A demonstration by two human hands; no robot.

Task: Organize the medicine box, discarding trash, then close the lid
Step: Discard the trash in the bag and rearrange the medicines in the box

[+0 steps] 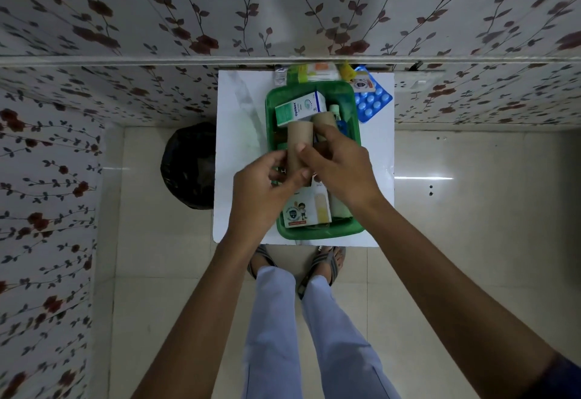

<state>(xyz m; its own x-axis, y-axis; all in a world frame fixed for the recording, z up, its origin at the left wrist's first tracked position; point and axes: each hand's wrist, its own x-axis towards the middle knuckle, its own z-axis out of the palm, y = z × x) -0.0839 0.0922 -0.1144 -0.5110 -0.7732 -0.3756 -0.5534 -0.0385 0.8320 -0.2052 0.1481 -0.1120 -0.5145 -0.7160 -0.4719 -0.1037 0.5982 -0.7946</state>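
Observation:
A green medicine box (pixel 354 134) stands open on a small white table (pixel 242 147). Above its middle are two brown cardboard tubes (pixel 298 141), side by side. My left hand (pixel 261 197) pinches the near end of the left tube. My right hand (pixel 339 166) grips the right tube and touches the left one with its fingertips. A white and green Optibex carton (pixel 298 108) lies at the far end of the box. At the near end sits a white carton with a child's picture (pixel 306 210). Other contents are hidden under my hands.
A blue blister strip (pixel 372 101) lies on the table right of the box. Small packets and a yellow item (pixel 317 72) sit at the table's far edge against the floral wall. A bin with a black bag (pixel 188 166) stands on the floor left of the table.

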